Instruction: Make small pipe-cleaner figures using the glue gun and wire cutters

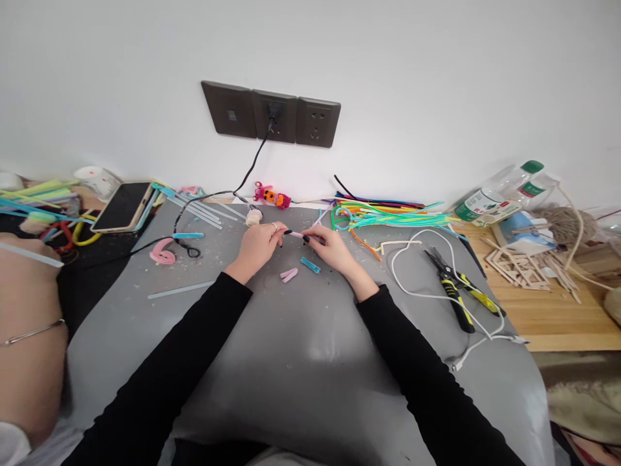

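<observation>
My left hand [259,247] and my right hand [328,248] meet over the grey mat [301,349], both pinching the ends of a short pink pipe cleaner piece [296,235] held between them. A ring shows on my left hand. Just below the hands lie a small pink bent piece [289,275] and a short blue piece [309,265]. Both arms wear black sleeves.
A heap of coloured pipe cleaners [388,217] lies at the back right, yellow-black pliers [456,291] and a white cable [427,272] to the right. A phone [122,206], a pink curl [162,252] and a black cord [194,220] lie left. Another person's arm [29,330] is at far left.
</observation>
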The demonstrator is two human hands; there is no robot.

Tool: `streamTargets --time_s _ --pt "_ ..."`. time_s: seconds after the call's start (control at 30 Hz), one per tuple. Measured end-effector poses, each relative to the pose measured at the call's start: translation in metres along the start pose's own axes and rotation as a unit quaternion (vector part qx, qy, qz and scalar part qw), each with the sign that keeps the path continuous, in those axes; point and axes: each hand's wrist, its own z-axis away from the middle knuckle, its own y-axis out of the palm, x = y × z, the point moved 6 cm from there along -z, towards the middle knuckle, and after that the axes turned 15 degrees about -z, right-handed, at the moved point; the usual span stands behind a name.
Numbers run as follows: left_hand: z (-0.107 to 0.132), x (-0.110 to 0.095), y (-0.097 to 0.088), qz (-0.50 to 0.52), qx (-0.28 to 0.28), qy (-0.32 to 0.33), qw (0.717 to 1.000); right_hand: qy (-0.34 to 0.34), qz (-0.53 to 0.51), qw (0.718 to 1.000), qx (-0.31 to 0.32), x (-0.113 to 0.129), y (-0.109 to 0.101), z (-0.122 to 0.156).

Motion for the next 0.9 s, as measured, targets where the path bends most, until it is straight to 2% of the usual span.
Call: streamTargets --time_s 0.2,0.37,0.67,0.77,0.9 --pt "0.001 -0.003 -0.002 -0.023 0.003 -0.003 1.0 0.023 -0.001 1.0 0.003 -0.003 0.001 0.0" --pt "0.002 -0.002 -0.003 -0.02 0.007 -0.013 1.0 -0.011 0.038 0.999 0.009 0.001 -0.001 0.001" --pt "0.001 0.0 0.008 0.081 0.094 -0.051 0.991 -0.08 0.169 0.982 -0.017 0.005 -0.001 0.003" --pt "0.0 0.005 0.007 0.117 0.103 -0.068 0.985 -0.072 0.141 0.987 -0.016 0.005 -0.003 0.003" --pt "-0.003 0.012 0.002 0.137 0.061 -0.079 0.986 -0.021 0.041 0.998 -0.032 0.0 -0.014 0.001"
